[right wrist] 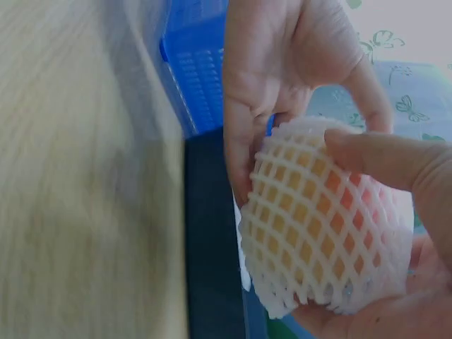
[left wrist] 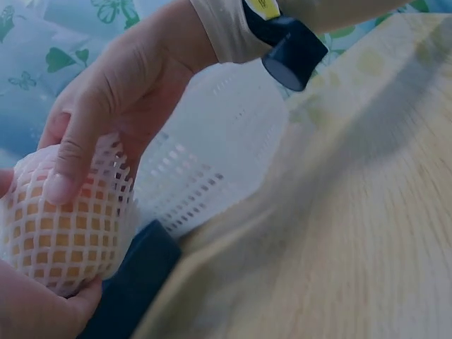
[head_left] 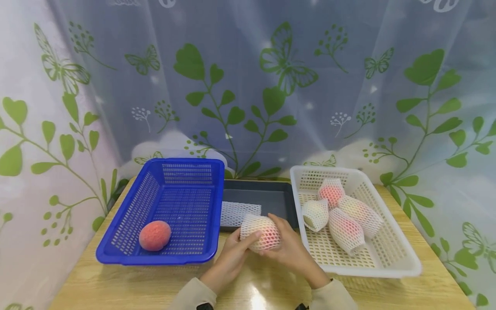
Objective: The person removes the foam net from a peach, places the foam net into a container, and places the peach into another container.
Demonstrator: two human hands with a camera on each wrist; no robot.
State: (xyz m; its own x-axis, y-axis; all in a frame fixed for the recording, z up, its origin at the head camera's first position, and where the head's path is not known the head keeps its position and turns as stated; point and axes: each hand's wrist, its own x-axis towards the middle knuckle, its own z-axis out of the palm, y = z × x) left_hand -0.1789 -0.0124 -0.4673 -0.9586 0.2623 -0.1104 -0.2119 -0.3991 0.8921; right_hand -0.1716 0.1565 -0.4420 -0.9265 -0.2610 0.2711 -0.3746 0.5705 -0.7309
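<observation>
A yellow-and-pink peach (head_left: 261,233) in a white foam net is held between both hands above the table's front part. My left hand (head_left: 229,258) grips it from the left, its thumb lying across the net. On the other side my right hand (head_left: 291,250) curls round the peach. Close up in the right wrist view, the foam net (right wrist: 318,219) covers most of the fruit, and fingers of both hands touch it. Behind the hands, a flat white foam net (head_left: 240,212) lies in the dark tray (head_left: 275,196).
At left stands a blue basket (head_left: 159,259) with one bare reddish peach (head_left: 155,236) in it. A white basket (head_left: 391,272) at right contains several netted fruits (head_left: 346,230). Both baskets flank the tray on the wooden table (head_left: 253,284). A patterned curtain (head_left: 240,64) hangs behind.
</observation>
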